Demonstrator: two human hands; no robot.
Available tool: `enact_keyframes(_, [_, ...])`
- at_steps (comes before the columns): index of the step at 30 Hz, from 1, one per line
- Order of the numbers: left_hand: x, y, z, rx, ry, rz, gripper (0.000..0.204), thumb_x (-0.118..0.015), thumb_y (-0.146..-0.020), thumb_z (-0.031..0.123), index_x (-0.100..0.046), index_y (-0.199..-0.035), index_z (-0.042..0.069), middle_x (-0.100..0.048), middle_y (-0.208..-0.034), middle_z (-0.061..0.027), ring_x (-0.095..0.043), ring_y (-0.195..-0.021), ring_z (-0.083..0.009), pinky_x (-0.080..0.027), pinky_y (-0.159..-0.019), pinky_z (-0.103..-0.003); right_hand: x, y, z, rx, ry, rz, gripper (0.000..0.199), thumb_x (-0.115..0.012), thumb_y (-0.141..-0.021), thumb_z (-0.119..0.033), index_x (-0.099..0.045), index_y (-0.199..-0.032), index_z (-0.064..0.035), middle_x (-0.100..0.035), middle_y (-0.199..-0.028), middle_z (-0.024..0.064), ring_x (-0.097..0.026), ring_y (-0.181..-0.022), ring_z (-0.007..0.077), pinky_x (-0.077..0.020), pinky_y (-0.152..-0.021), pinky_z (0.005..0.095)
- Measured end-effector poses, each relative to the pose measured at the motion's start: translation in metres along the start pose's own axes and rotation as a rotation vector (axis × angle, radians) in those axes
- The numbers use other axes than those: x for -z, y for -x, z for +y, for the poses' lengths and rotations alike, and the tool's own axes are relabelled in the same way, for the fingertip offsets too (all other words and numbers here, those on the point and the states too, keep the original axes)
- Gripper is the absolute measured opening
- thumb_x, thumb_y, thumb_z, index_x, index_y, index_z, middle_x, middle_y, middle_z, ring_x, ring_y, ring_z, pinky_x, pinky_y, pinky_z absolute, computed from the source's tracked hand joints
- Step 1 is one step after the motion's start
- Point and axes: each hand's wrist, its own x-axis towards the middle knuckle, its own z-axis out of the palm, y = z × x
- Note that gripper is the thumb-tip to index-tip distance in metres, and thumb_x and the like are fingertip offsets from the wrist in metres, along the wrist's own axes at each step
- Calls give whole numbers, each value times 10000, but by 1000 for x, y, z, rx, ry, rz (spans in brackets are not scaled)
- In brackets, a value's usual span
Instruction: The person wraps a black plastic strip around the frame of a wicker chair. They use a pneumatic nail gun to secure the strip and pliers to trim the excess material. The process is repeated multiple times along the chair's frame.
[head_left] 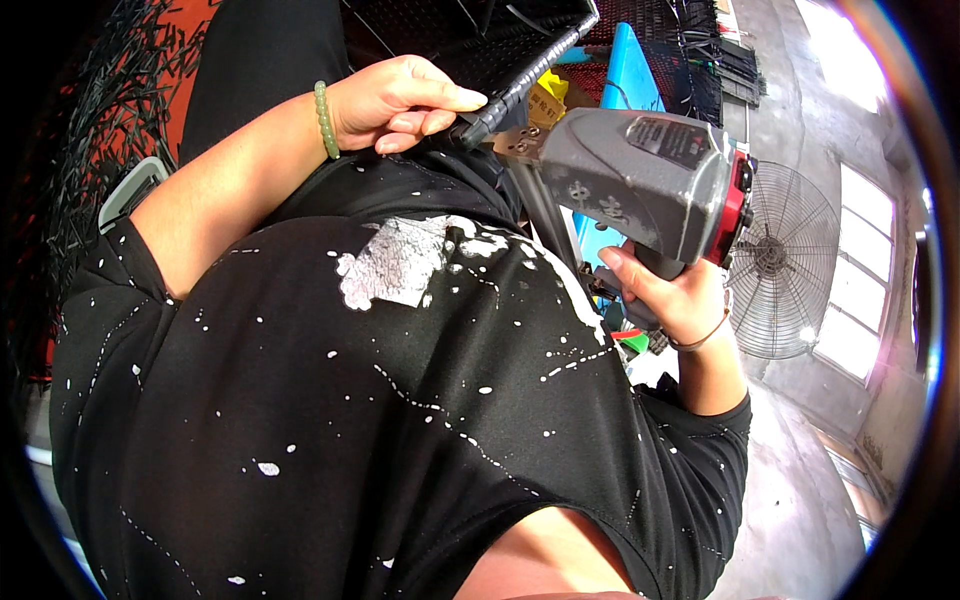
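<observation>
My left hand (398, 104), a green bead bracelet at its wrist, is closed with thumb and fingers pinched at the near corner of a black wicker frame (535, 75). Black woven strands wrap the frame's edge. My right hand (668, 292) grips the handle of a grey nail gun (635, 180) with a red-trimmed rear end. The gun lies sideways, and its metal nose (520, 144) meets or nearly meets the frame's corner; whether they touch I cannot tell. Most of the right fingers are hidden behind the handle.
Beyond the gun stand a blue panel (628, 70) and a brown cardboard box (545, 108) with something yellow. A large wire-cage fan (770, 250) is at the right. Loose black strips (120, 90) are heaped at the left, near a grey curved rim (133, 190).
</observation>
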Motion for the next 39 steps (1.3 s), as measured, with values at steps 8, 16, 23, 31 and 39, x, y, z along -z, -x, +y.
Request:
enact_keyframes(8, [0,-3,1,0,-10,28,476,-548,-938,237,-472,-503,60,-355,-381,48,-312,-251,-42,-236,-260,-177,-1,-4,12,95,65,6,410,-787,-711,-44,-591,-1065,24,-660,-988,98,-636,-888,158,-511,-790,296])
enact_keyframes(16, [2,-5,1,-9,2,15,478,-540,-944,235,-463,-505,62,-348,-387,61,-282,-260,-21,-225,-264,-165,-9,-4,21,120,57,55,459,-790,-699,-42,-567,-1093,29,-652,-1014,110,-636,-905,175,-509,-807,313])
enact_keyframes(23, [6,-2,4,-3,13,0,413,-577,-918,263,-508,-582,31,-354,-437,59,-292,-305,-23,-238,-292,-171,-15,-13,20,119,64,84,406,-785,-713,-94,-593,-1048,32,-665,-965,109,-639,-881,171,-506,-802,305])
enact_keyframes(31, [-6,5,-16,33,170,82,385,-551,-939,255,-515,-621,41,-373,-444,39,-326,-319,-50,-270,-314,-189,9,-5,-11,51,-21,132,148,-708,-755,-66,-609,-838,5,-596,-650,31,-562,-550,96,-447,-523,242])
enact_keyframes(39, [-5,7,-10,49,129,59,514,-439,-966,383,-538,-624,12,-368,-433,22,-362,-309,-79,-322,-324,-204,28,15,11,160,-79,319,99,-708,-740,-20,-610,-732,-10,-564,-586,5,-517,-515,82,-394,-488,227])
